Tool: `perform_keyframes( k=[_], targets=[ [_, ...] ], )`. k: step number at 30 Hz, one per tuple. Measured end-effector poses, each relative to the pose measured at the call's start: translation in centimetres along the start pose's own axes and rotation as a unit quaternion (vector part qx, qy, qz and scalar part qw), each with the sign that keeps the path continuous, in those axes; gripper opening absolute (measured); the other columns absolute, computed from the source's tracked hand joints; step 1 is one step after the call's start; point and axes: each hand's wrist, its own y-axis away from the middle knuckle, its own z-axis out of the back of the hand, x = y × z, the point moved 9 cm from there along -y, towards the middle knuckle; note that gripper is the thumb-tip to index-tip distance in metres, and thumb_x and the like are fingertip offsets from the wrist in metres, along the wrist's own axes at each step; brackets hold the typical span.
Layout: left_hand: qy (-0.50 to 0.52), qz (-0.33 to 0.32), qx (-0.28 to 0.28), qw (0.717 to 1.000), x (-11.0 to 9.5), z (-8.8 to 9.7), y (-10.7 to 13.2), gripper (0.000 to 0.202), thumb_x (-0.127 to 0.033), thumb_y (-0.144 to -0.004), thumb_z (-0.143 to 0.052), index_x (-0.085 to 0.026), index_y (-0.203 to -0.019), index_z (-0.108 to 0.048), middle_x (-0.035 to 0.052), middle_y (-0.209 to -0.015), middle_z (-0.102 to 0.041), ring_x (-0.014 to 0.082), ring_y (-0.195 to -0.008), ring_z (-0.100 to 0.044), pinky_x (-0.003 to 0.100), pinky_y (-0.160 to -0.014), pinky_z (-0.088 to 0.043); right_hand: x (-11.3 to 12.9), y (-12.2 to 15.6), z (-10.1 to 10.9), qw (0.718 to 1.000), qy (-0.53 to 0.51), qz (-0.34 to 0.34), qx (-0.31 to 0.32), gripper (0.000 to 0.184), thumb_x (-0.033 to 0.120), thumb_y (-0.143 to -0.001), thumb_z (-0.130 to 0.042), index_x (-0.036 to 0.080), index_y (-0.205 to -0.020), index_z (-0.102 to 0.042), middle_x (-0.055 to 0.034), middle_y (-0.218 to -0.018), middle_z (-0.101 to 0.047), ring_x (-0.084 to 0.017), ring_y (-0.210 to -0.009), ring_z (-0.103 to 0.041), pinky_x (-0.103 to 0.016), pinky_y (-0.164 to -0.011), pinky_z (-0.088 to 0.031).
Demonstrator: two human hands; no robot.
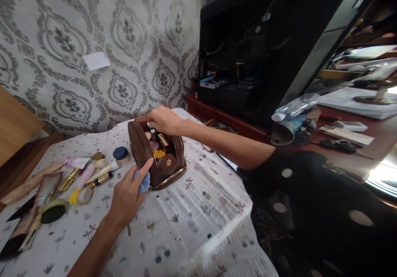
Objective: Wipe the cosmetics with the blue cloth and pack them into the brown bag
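Observation:
A brown makeup bag (141, 144) stands unzipped on the patterned white cloth, several cosmetics visible inside. A yellow item (159, 153) and a dark-capped tube (153, 134) show in its opening. My left hand (127, 196) is closed around a crumpled blue cloth (144, 182), its index finger resting against the bag's near side. Over the far end of the opening, my right hand (166, 120) bends its fingers downward, closed. What those fingertips grip is mostly hidden; a small pale bit shows beneath them.
Left of the bag lie a navy-lidded jar (120, 154), a yellow-banded bottle (80, 196), a dark green round container (53, 211), gold tubes and makeup brushes (14, 242). A black computer case (248, 58) and a plastic bottle (294, 107) stand on the right.

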Motion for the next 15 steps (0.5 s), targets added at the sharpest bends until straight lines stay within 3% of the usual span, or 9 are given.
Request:
perform_keyframes(
  k=[3, 7, 10, 15],
  targets=[
    [-0.014, -0.013, 0.005, 1.0, -0.4, 0.1, 0.0, 0.067, -0.005, -0.086, -0.041, -0.026, -0.15, -0.039, 0.004, -0.096, -0.057, 0.0182, -0.078, -0.06, 0.024, -0.063, -0.043, 1.2, 3.8, -0.2, 1.0, -0.003, 0.005, -0.01, 0.03, 0.022, -0.102, -0.044, 0.015, -0.1, -0.073, -0.0131, -0.103, -0.073, -0.023, -0.096, -0.066, -0.03, -0.078, -0.044],
    [-0.023, -0.027, 0.01, 0.999, -0.8, 0.2, 0.2, 0.072, -0.001, -0.082, -0.04, -0.026, -0.149, -0.039, 0.0025, -0.091, -0.054, 0.0172, -0.074, -0.058, 0.024, -0.06, -0.042, 4.1, 9.4, -2.6, 0.993, -0.048, 0.099, 0.03, 0.029, 0.03, -0.103, -0.049, 0.013, -0.096, -0.071, -0.0122, -0.099, -0.072, -0.022, -0.096, -0.064, -0.031, -0.081, -0.045],
    [-0.02, -0.033, 0.011, 0.999, -0.8, 0.0, 0.5, 0.071, -0.003, -0.084, -0.041, -0.026, -0.151, -0.037, 0.0024, -0.092, -0.054, 0.0168, -0.075, -0.058, 0.023, -0.06, -0.043, 5.3, 12.8, -3.5, 0.985, -0.06, 0.162, -0.015, 0.024, 0.03, -0.101, -0.053, 0.013, -0.099, -0.069, -0.011, -0.102, -0.072, -0.021, -0.096, -0.064, -0.034, -0.086, -0.046],
    [-0.008, -0.044, 0.017, 0.999, -0.7, -0.7, 0.9, 0.073, -0.005, -0.087, -0.041, -0.028, -0.155, -0.03, 0.0022, -0.092, -0.054, 0.0165, -0.076, -0.059, 0.023, -0.06, -0.045, 5.6, 15.9, -4.9, 0.979, -0.026, 0.176, -0.097, 0.022, 0.021, -0.1, -0.051, 0.011, -0.113, -0.066, -0.0149, -0.113, -0.07, -0.024, -0.106, -0.062, -0.037, -0.087, -0.048]
  ],
)
